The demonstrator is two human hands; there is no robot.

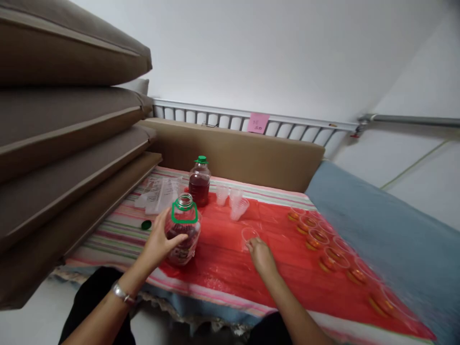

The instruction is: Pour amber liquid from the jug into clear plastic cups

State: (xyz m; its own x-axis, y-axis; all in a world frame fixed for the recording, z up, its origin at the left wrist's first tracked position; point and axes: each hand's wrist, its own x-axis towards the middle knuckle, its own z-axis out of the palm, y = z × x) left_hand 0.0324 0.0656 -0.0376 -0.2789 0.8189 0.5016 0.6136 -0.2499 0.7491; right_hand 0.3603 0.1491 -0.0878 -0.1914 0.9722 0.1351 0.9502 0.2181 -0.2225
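**Left hand on the open jug, right hand at an empty cup**

The left hand (163, 239) is wrapped around the side of the open jug (184, 235), fingers curled onto the plastic and thumb up near the green handle. So it's a proper grip, not just a touch. The jug stands upright on the red sheet (223, 268), lid off, with dark red liquid in the lower part. There's a wristwatch (122, 293) on that arm.

The right hand (262, 256) lies low on the sheet with its fingers loosely bent. Its tips are on a clear empty cup (248, 235) at about 11 o'clock from the hand. I can't tell if it's actually pinching the cup or only touching it.

Going outward from the open jug:
- A loose green cap (146, 224) lies at 9 o'clock on the striped cloth (118, 239).
- A crumpled plastic bag (160, 194) is at 11 o'clock.
- A second jug (200, 184) with its green cap on stands at 1 o'clock, just behind.
- Some spare clear cups (235, 201) sit at 2 o'clock.

From the right hand, a row of filled cups (323, 244) with orange liquid runs from 2 to 4 o'clock along the tabletop edge, next to a blue mattress (377, 230). Stacked cushions (72, 120) are far left.
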